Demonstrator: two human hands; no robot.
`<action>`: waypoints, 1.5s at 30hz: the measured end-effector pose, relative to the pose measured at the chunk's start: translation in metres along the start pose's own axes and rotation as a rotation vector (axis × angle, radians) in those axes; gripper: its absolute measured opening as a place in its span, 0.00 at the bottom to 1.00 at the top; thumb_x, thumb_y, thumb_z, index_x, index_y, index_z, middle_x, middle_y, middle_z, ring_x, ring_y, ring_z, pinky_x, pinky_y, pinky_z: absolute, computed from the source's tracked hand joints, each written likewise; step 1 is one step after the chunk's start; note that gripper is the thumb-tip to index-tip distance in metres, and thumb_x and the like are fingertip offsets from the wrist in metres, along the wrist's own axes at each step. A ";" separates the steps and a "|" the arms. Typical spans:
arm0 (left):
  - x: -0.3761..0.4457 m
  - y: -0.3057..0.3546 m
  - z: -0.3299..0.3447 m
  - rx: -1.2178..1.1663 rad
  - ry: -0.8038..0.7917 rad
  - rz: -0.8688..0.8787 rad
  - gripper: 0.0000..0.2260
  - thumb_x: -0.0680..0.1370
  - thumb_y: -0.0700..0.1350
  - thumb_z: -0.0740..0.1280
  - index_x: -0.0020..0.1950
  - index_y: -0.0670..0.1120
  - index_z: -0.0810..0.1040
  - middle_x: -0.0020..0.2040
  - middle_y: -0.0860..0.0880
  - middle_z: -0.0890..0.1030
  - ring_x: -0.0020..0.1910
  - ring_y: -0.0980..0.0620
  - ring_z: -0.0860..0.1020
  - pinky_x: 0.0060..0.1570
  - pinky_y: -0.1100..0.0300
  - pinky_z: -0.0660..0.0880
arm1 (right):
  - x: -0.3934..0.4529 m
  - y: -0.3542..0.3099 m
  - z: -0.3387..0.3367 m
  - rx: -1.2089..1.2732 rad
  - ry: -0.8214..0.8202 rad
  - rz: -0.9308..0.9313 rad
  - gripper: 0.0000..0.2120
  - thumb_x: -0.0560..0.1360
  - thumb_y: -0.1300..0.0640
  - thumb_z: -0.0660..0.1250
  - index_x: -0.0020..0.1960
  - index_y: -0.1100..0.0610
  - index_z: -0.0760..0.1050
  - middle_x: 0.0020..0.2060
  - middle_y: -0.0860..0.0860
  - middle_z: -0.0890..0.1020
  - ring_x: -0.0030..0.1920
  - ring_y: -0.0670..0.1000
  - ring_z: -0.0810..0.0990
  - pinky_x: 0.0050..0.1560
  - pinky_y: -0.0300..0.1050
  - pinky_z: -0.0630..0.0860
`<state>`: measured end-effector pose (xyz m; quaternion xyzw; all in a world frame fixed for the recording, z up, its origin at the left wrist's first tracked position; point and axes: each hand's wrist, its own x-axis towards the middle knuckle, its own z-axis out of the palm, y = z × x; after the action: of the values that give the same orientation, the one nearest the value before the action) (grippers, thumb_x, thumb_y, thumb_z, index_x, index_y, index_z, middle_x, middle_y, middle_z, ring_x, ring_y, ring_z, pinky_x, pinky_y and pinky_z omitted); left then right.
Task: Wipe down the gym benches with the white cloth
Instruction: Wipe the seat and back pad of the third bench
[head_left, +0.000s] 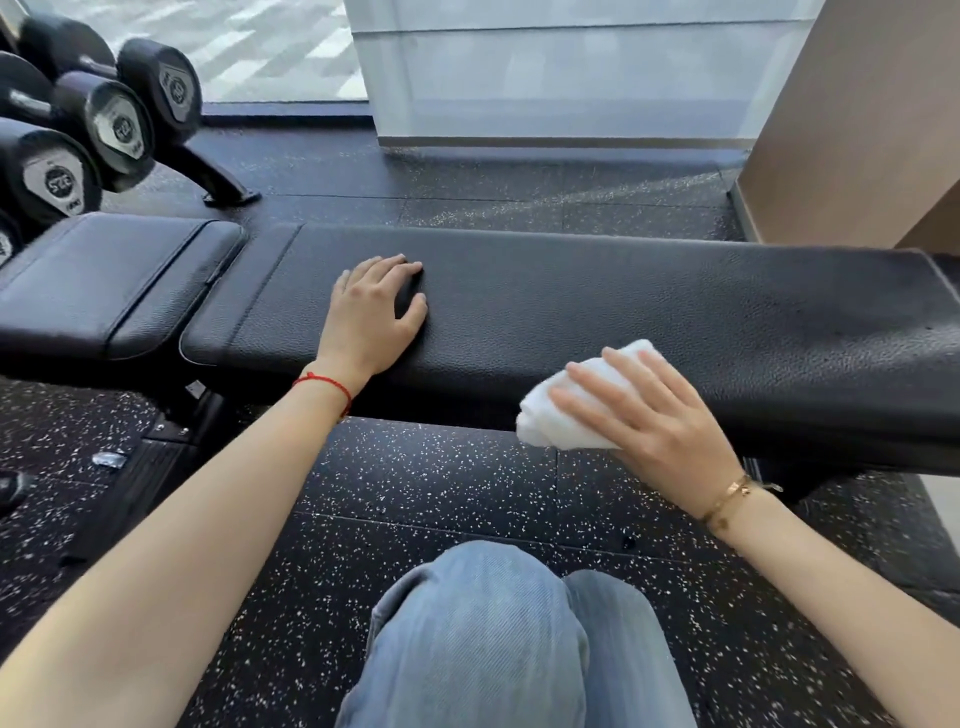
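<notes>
A long black padded gym bench (623, 306) runs across the view, with a shorter seat pad (104, 280) at its left end. My left hand (371, 314) rests flat on the long pad, fingers spread, holding nothing. My right hand (649, 410) presses a bunched white cloth (556, 415) against the near edge of the long pad, right of centre. My fingers cover most of the cloth's top.
A rack of black dumbbells (104, 119) stands at the far left behind the seat pad. Speckled black rubber floor (441, 493) lies under the bench. A glass wall (545, 67) and a tan wall (857, 130) stand behind. My knees in blue jeans (493, 639) are below.
</notes>
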<state>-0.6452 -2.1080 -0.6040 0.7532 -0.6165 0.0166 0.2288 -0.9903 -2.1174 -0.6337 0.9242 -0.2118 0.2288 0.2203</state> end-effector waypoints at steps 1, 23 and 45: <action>0.001 0.002 0.000 0.007 -0.003 -0.001 0.26 0.75 0.58 0.55 0.68 0.48 0.76 0.69 0.47 0.75 0.71 0.45 0.69 0.72 0.42 0.63 | 0.006 -0.002 0.002 0.002 -0.019 0.015 0.25 0.78 0.60 0.65 0.74 0.51 0.66 0.72 0.52 0.69 0.70 0.61 0.69 0.68 0.63 0.66; -0.014 0.087 0.025 -0.069 -0.003 -0.075 0.19 0.81 0.49 0.59 0.72 0.48 0.71 0.74 0.47 0.69 0.76 0.47 0.61 0.76 0.40 0.49 | 0.089 0.038 0.009 0.396 -0.183 0.663 0.15 0.79 0.49 0.58 0.56 0.57 0.78 0.49 0.56 0.81 0.53 0.59 0.78 0.57 0.53 0.69; -0.024 0.093 0.034 0.054 -0.002 -0.045 0.25 0.79 0.55 0.51 0.74 0.51 0.68 0.75 0.46 0.67 0.77 0.45 0.60 0.76 0.39 0.50 | 0.009 0.084 -0.006 0.274 -0.330 0.663 0.24 0.78 0.52 0.50 0.72 0.56 0.66 0.68 0.57 0.72 0.68 0.60 0.69 0.70 0.58 0.63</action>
<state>-0.7468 -2.1114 -0.6115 0.7729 -0.5989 0.0272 0.2080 -1.0266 -2.1856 -0.5987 0.8508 -0.4991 0.1620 -0.0279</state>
